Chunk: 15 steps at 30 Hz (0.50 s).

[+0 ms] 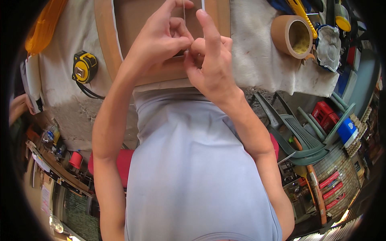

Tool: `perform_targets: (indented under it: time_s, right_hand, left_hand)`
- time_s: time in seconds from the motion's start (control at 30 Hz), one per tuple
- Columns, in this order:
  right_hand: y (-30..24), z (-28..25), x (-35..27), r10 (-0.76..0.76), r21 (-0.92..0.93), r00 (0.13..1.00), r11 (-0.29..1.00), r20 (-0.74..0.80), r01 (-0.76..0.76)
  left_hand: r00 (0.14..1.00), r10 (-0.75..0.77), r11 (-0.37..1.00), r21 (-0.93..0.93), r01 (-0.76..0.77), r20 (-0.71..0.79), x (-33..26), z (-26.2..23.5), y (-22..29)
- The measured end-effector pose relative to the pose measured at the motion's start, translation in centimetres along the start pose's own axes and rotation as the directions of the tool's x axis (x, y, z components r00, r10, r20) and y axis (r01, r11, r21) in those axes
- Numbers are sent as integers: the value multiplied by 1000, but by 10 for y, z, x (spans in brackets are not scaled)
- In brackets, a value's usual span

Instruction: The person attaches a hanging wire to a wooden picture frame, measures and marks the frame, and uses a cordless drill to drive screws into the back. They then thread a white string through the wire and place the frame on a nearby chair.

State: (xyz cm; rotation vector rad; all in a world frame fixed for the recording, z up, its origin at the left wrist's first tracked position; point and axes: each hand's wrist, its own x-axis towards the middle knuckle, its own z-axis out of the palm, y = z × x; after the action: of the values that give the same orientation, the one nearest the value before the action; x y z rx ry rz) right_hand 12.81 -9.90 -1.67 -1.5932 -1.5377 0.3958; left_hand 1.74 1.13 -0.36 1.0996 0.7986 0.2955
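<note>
A light wooden frame [105, 36] with a brown board [134, 18] inside lies on a cloth-covered bench. A thin white strip [202, 4] runs along the frame's inner edge. My left hand [159, 38] has its fingers curled, thumb and fingertips pinched together at the frame's near inner edge. My right hand [211, 64] touches the left one there, its thumb and bent fingers pinching the same spot and its index finger stretched up along the white strip. What lies between the fingertips is mostly hidden.
A yellow and black tape measure [84, 67] lies left of the frame. A brown tape roll [288, 36] and a yellow utility knife [299, 10] sit on the white cloth [257, 60] at right. Below are a green plastic chair [301, 136] and a red stool [122, 160]. Another person's hand [18, 106] shows at far left.
</note>
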Motion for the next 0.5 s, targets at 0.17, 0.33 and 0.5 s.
perform_targets:
  time_s: [0.17, 0.33, 0.5]
  right_hand:
    - [-15, -14, 17, 43, -37, 997, 998, 71, -41]
    - [-17, -9, 19, 92, -43, 994, 995, 56, -90]
    - [-8, 8, 7, 68, -82, 997, 994, -39, -71]
  left_hand:
    - [992, -90, 996, -5, 91, 85, -1, -6, 14]
    - [995, -83, 983, 168, 73, 51, 4, -9, 19]
    - [996, -81, 976, 204, 71, 39, 5, -7, 23]
